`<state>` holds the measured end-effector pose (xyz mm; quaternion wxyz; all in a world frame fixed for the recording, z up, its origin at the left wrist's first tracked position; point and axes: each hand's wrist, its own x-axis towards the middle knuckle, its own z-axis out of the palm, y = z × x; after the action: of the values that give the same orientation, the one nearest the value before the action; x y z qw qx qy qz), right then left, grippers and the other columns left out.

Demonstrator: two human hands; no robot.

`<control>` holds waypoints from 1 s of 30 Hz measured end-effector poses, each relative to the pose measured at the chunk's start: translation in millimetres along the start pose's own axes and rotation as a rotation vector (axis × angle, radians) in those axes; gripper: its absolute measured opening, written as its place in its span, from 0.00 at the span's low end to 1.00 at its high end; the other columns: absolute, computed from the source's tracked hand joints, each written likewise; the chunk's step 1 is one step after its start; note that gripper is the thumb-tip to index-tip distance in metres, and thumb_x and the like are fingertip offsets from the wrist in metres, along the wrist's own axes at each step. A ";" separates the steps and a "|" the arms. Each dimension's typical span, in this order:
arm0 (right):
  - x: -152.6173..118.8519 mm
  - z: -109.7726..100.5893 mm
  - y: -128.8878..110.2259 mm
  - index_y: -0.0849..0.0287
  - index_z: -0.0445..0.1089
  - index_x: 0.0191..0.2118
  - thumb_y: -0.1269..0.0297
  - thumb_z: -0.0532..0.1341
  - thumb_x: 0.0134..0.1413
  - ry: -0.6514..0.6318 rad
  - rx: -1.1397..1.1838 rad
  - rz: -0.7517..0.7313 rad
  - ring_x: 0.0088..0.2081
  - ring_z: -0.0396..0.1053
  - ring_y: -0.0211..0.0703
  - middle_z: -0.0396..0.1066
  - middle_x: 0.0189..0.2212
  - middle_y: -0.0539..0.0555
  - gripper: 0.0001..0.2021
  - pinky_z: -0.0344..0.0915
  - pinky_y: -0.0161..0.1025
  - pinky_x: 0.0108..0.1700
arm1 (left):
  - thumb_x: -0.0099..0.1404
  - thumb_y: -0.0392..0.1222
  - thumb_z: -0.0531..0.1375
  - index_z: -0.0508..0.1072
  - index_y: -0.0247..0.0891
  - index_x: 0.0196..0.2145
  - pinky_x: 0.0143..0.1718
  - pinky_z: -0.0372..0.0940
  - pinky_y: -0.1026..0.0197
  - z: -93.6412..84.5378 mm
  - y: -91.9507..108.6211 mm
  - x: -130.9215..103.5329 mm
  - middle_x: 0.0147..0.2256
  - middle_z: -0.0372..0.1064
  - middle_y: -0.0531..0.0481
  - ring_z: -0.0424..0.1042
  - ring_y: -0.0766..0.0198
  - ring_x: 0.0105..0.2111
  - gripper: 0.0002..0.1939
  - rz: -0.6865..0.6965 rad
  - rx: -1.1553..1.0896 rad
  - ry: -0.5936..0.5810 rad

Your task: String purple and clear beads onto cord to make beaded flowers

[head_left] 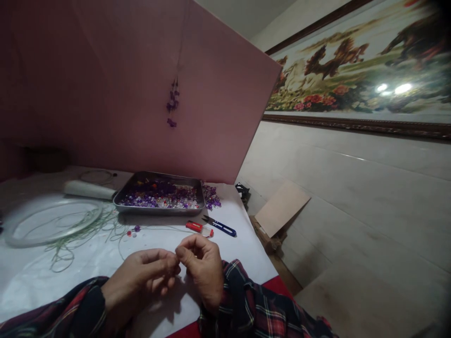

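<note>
My left hand (144,274) and my right hand (202,267) meet at their fingertips above the white table covering (95,263). Both have thumb and fingers pressed together; whatever lies between them is too small to make out. A thin green cord (66,241) lies in loose loops to the left and a strand runs towards my hands. Just beyond them are a few red and purple beads (136,228). A red lighter (199,228) and blue thread snips (220,226) lie beyond my right hand.
A metal tray (158,212) holds many purple and clear beads, with more beads (211,196) at its right. A clear ring (17,241) and a white cone (88,190) lie left. A beaded strand (172,101) hangs against the pink panel (218,108).
</note>
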<state>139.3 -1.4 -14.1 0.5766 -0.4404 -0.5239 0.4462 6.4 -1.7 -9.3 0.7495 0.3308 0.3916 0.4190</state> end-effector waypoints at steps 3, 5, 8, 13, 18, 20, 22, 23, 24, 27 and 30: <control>1.2 -1.4 1.9 0.61 0.68 0.24 0.61 0.66 0.42 0.012 0.141 0.064 0.16 0.49 0.29 0.59 0.14 0.43 0.09 0.47 0.29 0.18 | 0.41 0.33 0.72 0.79 0.29 0.25 0.24 0.64 0.70 -1.5 4.0 -1.0 0.22 0.73 0.46 0.70 0.68 0.22 0.10 -0.023 -0.104 0.009; 1.2 -1.8 1.6 0.61 0.69 0.24 0.60 0.67 0.41 0.028 0.214 0.093 0.14 0.47 0.28 0.57 0.12 0.41 0.11 0.44 0.29 0.17 | 0.43 0.30 0.71 0.80 0.29 0.28 0.26 0.66 0.69 -3.2 5.0 -1.6 0.21 0.73 0.46 0.71 0.68 0.22 0.11 -0.042 -0.140 -0.002; 0.1 -1.2 -1.3 0.62 0.69 0.25 0.61 0.68 0.39 0.045 0.269 0.117 0.14 0.50 0.27 0.60 0.13 0.43 0.11 0.44 0.28 0.16 | 0.45 0.28 0.69 0.80 0.29 0.30 0.25 0.66 0.69 -5.4 4.0 -1.5 0.21 0.73 0.45 0.71 0.68 0.21 0.10 -0.045 -0.169 -0.028; -2.0 0.7 -7.0 0.61 0.68 0.28 0.64 0.68 0.36 0.052 0.265 0.101 0.15 0.57 0.29 0.67 0.17 0.45 0.11 0.50 0.28 0.18 | 0.44 0.23 0.68 0.78 0.32 0.31 0.22 0.67 0.66 -8.3 1.8 1.8 0.27 0.76 0.44 0.75 0.63 0.23 0.14 0.010 -0.192 0.065; -4.4 2.0 -7.7 0.62 0.68 0.24 0.64 0.63 0.43 0.063 0.029 -0.029 0.20 0.60 0.33 0.65 0.18 0.47 0.07 0.57 0.32 0.24 | 0.47 0.22 0.67 0.77 0.31 0.27 0.25 0.69 0.67 -11.0 2.9 3.5 0.26 0.76 0.43 0.75 0.64 0.24 0.09 0.031 -0.183 0.097; -7.0 2.9 -6.8 0.62 0.68 0.24 0.63 0.62 0.45 0.079 -0.102 -0.077 0.21 0.60 0.35 0.65 0.19 0.49 0.07 0.57 0.33 0.25 | 0.49 0.22 0.65 0.77 0.30 0.27 0.26 0.69 0.67 -11.1 3.8 3.4 0.24 0.76 0.43 0.74 0.65 0.24 0.08 0.029 -0.184 0.088; -9.9 3.9 -6.1 0.61 0.68 0.24 0.62 0.61 0.47 0.095 -0.230 -0.132 0.22 0.61 0.37 0.66 0.20 0.50 0.08 0.58 0.34 0.26 | 0.50 0.21 0.64 0.77 0.31 0.26 0.26 0.69 0.67 -10.6 4.5 3.3 0.23 0.75 0.43 0.74 0.65 0.23 0.08 0.032 -0.197 0.098; -11.1 4.4 -5.8 0.61 0.68 0.24 0.63 0.61 0.47 0.104 -0.285 -0.167 0.23 0.61 0.37 0.67 0.21 0.50 0.08 0.58 0.34 0.26 | 0.50 0.21 0.64 0.77 0.31 0.26 0.26 0.69 0.67 -10.3 4.8 3.2 0.23 0.75 0.43 0.74 0.65 0.23 0.09 0.031 -0.204 0.104; -12.0 4.8 -5.6 0.61 0.67 0.23 0.64 0.61 0.48 0.113 -0.334 -0.202 0.23 0.61 0.37 0.67 0.21 0.50 0.08 0.58 0.34 0.26 | 0.50 0.21 0.64 0.77 0.31 0.26 0.26 0.69 0.66 -10.0 5.1 3.1 0.23 0.75 0.43 0.74 0.65 0.23 0.09 0.032 -0.210 0.110; -13.0 5.8 -4.9 0.60 0.65 0.21 0.69 0.60 0.46 0.140 -0.445 -0.289 0.21 0.59 0.36 0.65 0.19 0.49 0.07 0.56 0.33 0.25 | 0.49 0.21 0.65 0.77 0.32 0.26 0.27 0.70 0.65 -9.8 6.1 3.0 0.24 0.76 0.43 0.75 0.63 0.24 0.09 0.040 -0.206 0.117; -12.3 6.8 -3.3 0.58 0.61 0.19 0.73 0.57 0.44 0.153 -0.498 -0.367 0.20 0.58 0.35 0.63 0.18 0.48 0.08 0.54 0.33 0.24 | 0.47 0.22 0.66 0.77 0.32 0.26 0.28 0.70 0.65 -10.6 6.8 3.0 0.26 0.76 0.44 0.76 0.63 0.26 0.09 0.054 -0.198 0.126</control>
<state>132.1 -13.8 -13.0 0.5597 -0.4984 -0.6429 0.1581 -4.2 5.7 -9.6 0.7407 0.2387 0.3857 0.4956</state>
